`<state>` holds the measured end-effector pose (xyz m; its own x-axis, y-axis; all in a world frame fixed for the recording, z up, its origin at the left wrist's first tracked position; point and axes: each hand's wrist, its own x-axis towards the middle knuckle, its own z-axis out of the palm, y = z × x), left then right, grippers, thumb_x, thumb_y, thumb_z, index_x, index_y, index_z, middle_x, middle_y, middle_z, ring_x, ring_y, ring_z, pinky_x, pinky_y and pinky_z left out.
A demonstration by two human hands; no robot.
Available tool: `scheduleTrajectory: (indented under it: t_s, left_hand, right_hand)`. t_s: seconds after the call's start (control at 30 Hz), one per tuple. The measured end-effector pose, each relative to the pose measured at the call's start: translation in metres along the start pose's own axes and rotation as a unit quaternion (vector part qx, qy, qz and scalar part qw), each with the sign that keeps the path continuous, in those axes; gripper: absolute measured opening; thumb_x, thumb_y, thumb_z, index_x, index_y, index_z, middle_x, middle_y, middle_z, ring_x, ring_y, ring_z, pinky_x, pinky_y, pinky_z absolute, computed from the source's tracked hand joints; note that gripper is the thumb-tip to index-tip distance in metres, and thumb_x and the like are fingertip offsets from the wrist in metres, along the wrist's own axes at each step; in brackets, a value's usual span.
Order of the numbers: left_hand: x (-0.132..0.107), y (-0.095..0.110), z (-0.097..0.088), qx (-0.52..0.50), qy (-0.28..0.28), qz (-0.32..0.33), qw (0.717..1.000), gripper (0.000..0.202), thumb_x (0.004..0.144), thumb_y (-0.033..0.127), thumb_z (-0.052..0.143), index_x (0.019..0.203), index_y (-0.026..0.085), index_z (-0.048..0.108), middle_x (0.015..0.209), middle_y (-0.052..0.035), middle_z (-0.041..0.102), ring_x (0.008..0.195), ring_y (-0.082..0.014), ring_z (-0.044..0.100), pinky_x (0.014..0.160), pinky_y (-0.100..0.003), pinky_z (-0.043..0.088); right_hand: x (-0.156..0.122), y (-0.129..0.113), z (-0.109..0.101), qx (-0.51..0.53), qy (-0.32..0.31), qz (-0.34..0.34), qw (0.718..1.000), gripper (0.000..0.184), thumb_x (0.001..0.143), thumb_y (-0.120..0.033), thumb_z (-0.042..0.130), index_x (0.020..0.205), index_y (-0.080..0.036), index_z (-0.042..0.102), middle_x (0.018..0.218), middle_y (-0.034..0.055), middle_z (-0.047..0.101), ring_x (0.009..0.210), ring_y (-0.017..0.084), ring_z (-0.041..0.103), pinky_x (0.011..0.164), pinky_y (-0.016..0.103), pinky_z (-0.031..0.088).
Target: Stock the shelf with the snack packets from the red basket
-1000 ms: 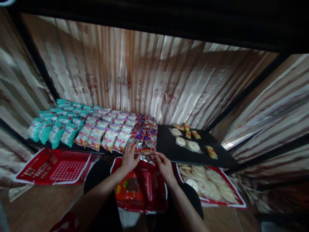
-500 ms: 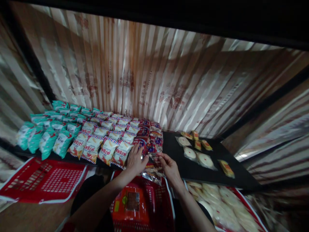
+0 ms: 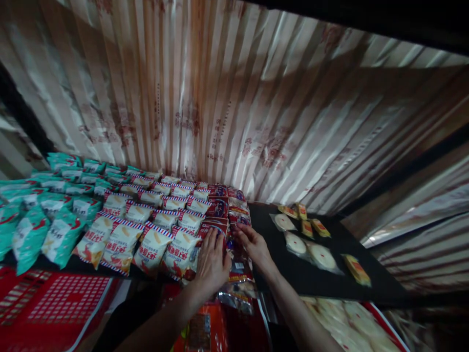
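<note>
Two columns of dark red snack packets (image 3: 219,208) in the head view sit on the black shelf (image 3: 344,239), snug beside the white shrimp-snack bags (image 3: 152,249), probably so the rows prop each other straight. Left hand (image 3: 212,259) lies over the near packets, fingers stretched out, seemingly steadying them; right hand (image 3: 252,244) curls its fingers at the right column, can't tell if they're pinching anything.

1. Dark red packets (image 3: 217,209): plastic film, glossy, crinkled.
2. White bags (image 3: 152,248) and teal bags (image 3: 61,238): thin plastic film, slight sheen.
3. Orange packet (image 3: 217,327): plastic, glossy.
4. Shelf (image 3: 311,281): smooth, matt; material undetermined.
5. Basket (image 3: 69,299): perforated plastic.
6. Pale discs (image 3: 322,257): clear, shiny plastic wrapping.
7. Curtain (image 3: 190,88): rippled, satin sheen; cloth or plastic, cannot tell.
</note>
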<state>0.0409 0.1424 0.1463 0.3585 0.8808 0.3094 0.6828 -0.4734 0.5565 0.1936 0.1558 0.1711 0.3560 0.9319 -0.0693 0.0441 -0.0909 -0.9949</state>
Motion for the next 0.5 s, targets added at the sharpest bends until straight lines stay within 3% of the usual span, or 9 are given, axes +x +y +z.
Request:
scheduleTrajectory:
  t_s: [0.1,0.2,0.37,0.5]
  left_hand:
    - [0.000,0.002,0.005,0.007,-0.005,0.011,1.000,0.051,0.083,0.022,0.046,0.131,0.006,0.047,0.143,-0.0210,0.038,0.135,-0.0330,0.030,0.107,-0.051,0.034]
    - [0.000,0.003,0.008,0.009,0.004,0.019,1.000,0.048,0.082,0.024,0.048,0.128,0.009,0.051,0.144,-0.0193,0.037,0.135,-0.0337,0.030,0.107,-0.052,0.035]
    - [0.001,-0.003,0.013,0.014,0.007,0.019,1.000,0.050,0.081,0.022,0.050,0.130,0.012,0.049,0.144,-0.0173,0.037,0.134,-0.0328,0.033,0.105,-0.052,0.038]
    - [0.003,-0.007,0.014,0.023,0.007,0.008,1.000,0.051,0.084,0.023,0.046,0.133,0.008,0.045,0.143,-0.0192,0.040,0.133,-0.0313,0.035,0.105,-0.050,0.038]
  right_hand:
    - [0.023,-0.001,0.001,-0.047,0.007,-0.043,0.998,0.039,0.064,-0.045,0.067,0.094,-0.021,0.067,0.091,0.0058,0.073,0.085,0.023,0.066,0.082,0.037,0.051]
    - [0.038,0.003,-0.010,-0.083,0.043,-0.058,0.994,0.042,0.067,-0.046,0.063,0.100,-0.019,0.067,0.093,0.0068,0.072,0.085,0.023,0.066,0.081,0.038,0.051]
    - [0.040,0.024,-0.041,-0.104,0.102,-0.064,0.987,0.049,0.070,-0.050,0.060,0.103,-0.015,0.066,0.101,0.0111,0.071,0.091,0.025,0.065,0.084,0.039,0.050]
    - [0.039,0.031,-0.042,-0.106,0.098,-0.079,0.986,0.048,0.073,-0.052,0.058,0.104,-0.016,0.067,0.104,0.0103,0.070,0.093,0.025,0.064,0.086,0.040,0.049]
